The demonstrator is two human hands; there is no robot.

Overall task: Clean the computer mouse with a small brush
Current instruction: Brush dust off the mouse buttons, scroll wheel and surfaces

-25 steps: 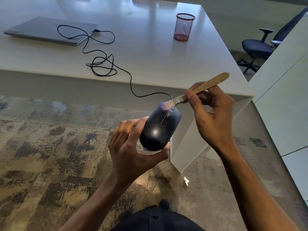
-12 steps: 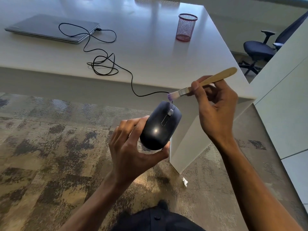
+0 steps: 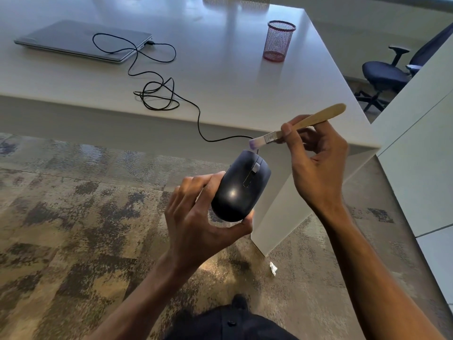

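Seen from above, looking down past a white desk edge [image 3: 245,99] to patterned brown carpet [image 3: 73,229].

Red wire-mesh pen cup [image 3: 279,41] upright on the desk, far beyond both hands; contents not visible through the mesh.

Left hand [image 3: 196,224] raised in front of the desk edge, palm turned toward the body, fingers and thumb curled round a glossy black corded computer mouse [image 3: 241,187]. Thumb under the rear end, fingers along the left flank. Mouse tilted, nose pointing up and away, grey scroll wheel facing the camera.

Right hand [image 3: 316,163] above and to the right of that grasp, wrist bent, thumb and fingers pinching the pale wooden handle of a small flat brush [image 3: 296,126] close to its metal ferrule. Handle angled up and to the right beyond the knuckles; pale bristles pointing left, just above the nose of the mouse, contact too close to judge.

Thin black cable [image 3: 198,119] running from the mouse nose up over the desk edge, looping in coils, ending at a closed silver laptop [image 3: 81,40] far up and left of the gripped mouse.

Dark office chair [image 3: 387,74] beyond the desk, right of the brush hand. Small white scrap [image 3: 273,268] on the carpet below the mouse.
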